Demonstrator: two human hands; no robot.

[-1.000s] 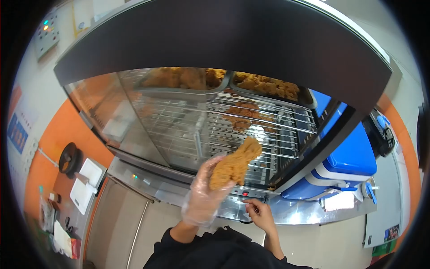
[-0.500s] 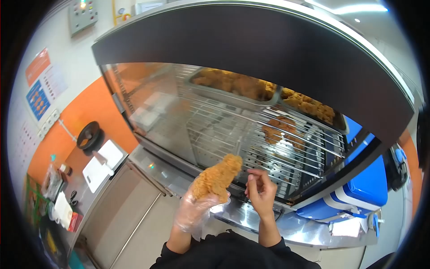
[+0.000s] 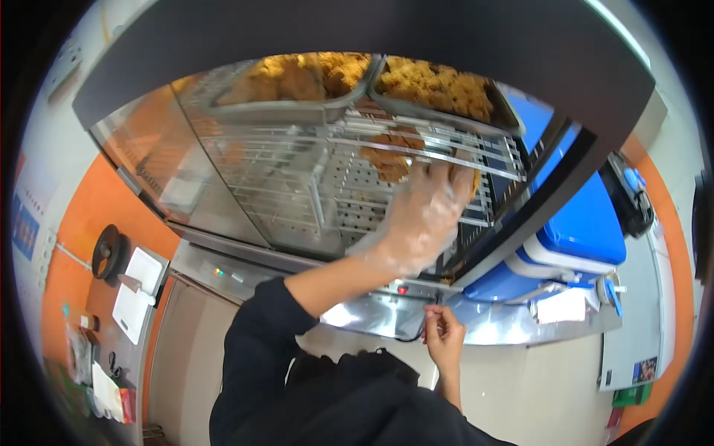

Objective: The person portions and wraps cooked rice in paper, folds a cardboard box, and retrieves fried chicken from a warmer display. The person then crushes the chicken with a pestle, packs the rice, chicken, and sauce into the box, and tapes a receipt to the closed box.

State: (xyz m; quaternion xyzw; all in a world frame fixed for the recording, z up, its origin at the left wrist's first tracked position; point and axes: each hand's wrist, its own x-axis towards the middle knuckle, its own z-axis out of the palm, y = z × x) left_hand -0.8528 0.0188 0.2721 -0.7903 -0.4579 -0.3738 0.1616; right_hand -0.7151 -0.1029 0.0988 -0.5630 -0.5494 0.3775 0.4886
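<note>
My left hand (image 3: pixel 428 212), in a clear plastic glove, reaches through the open front of a heated display cabinet (image 3: pixel 294 256). Its fingers are bent around a piece of fried chicken (image 3: pixel 475 183), of which only a golden edge shows past them. Other fried chicken pieces (image 3: pixel 390 154) are visible beside and beyond that hand, near the wire rack (image 3: pixel 349 141). My bare right hand (image 3: pixel 445 336) hangs outside, below the cabinet's front edge, with its fingers curled together and nothing visible in them.
Two metal trays (image 3: pixel 279 111) of fried chicken stand at the upper level. A glass pane (image 3: pixel 223 149) covers the cabinet's left part. On the right is a blue cool box (image 3: pixel 580 234). A knife (image 3: pixel 134 285) lies on a white cutting board (image 3: pixel 137 312) at left.
My left hand has carried the fried chicken from in front of the cabinet up and right into it. My right hand has dropped lower. The view has shifted closer to the cabinet.
</note>
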